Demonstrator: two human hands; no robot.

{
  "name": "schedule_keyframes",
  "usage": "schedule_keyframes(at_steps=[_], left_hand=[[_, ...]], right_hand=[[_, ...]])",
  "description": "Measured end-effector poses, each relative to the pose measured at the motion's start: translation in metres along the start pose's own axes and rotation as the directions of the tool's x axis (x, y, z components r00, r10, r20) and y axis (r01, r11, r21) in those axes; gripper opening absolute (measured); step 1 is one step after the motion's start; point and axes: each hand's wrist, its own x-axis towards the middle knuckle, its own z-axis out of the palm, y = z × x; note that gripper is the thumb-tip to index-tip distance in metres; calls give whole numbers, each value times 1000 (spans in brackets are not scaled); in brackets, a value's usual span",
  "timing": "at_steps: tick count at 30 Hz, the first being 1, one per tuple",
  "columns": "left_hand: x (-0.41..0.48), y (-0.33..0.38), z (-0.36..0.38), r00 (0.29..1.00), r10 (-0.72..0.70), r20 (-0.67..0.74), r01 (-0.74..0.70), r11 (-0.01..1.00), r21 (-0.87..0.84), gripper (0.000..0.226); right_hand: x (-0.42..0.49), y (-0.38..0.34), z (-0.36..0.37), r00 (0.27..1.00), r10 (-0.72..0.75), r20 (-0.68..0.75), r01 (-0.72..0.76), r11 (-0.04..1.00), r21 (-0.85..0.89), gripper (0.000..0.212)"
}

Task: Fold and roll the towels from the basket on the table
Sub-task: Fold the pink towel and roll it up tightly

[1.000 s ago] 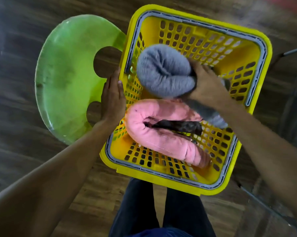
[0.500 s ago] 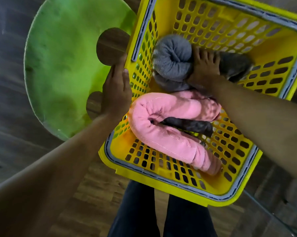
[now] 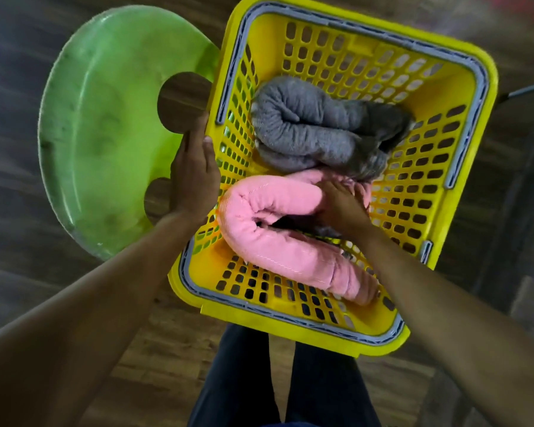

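Right hand (image 3: pixel 342 204) has left the grey rolled towel (image 3: pixel 315 131) and come down onto the pink rolled towel (image 3: pixel 278 198); the left hand (image 3: pixel 195 174) stays at the basket's left side. Camera has pulled back a little.

Pink rolled towel lies in the near half of the yellow perforated plastic basket (image 3: pixel 269 320). It is bent into a hairpin, with the bend pointing at the left wall and both limbs running off to the right. The upper limb lies roughly across the basket and the lower limb slants toward the near right corner. Right hand's fingers curl into the upper limb, gripping it just where it meets the grey one. A dark cloth (image 3: pixel 290 222) shows in the gap between the two limbs, mostly hidden.

Grey rolled towel fills the far half, with its long axis left to right and its rolled end toward the left wall. Its near side touches the pink towel. No hand is on it.

Left hand lies against the outside of the basket's left wall, fingers fairly straight and pointing away from the person, thumb on the rim. It holds nothing.

A green round plastic stool (image 3: pixel 105 134) with round cut-outs sits just left of the basket, its right edge under the basket's side. Dark wooden floor (image 3: pixel 19 211) lies all around. The person's dark trousers (image 3: pixel 244 380) show below the basket's near edge.
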Motion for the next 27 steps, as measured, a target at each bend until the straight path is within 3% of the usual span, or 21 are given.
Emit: schedule_keyframes(at_steps=[2, 4, 7, 9, 11, 15, 18, 22, 27], left_hand=[[0, 0, -1, 1000, -4, 5, 4, 1000, -4, 43], [0, 0, -1, 1000, -3, 6, 3, 1000, -5, 44], [-1, 2, 0, 1000, -13, 6, 13, 1000, -7, 43], [-1, 3, 0, 1000, -12, 2, 12, 1000, -8, 44], [-1, 2, -1, 1000, -17, 1, 17, 1000, -5, 44], [-1, -1, -1, 1000, -6, -4, 6, 1000, 3, 44], [0, 1, 0, 1000, -7, -10, 7, 1000, 10, 44], [1, 6, -3, 1000, 6, -15, -6, 1000, -3, 44], [2, 8, -4, 1000, 11, 7, -11, 1000, -7, 45]], right_hand=[[-2, 3, -5, 999, -34, -18, 33, 999, -41, 58], [-12, -5, -14, 998, -68, 9, 68, 997, -40, 65], [-38, -20, -24, 972, 2, 237, -7, 1000, 19, 92], [-56, -32, -18, 892, 41, 450, -46, 999, 1, 117], [-65, -37, 3, 867, 53, 495, -11, 996, -88, 136], [-58, -39, 43, 936, 57, 346, 1, 986, -165, 148], [-54, -44, 49, 978, 27, 207, -11, 997, -80, 137], [-57, -47, 26, 1000, -27, 4, 26, 998, 52, 107], [-54, -53, -39, 992, -46, -119, 39, 997, -66, 115]])
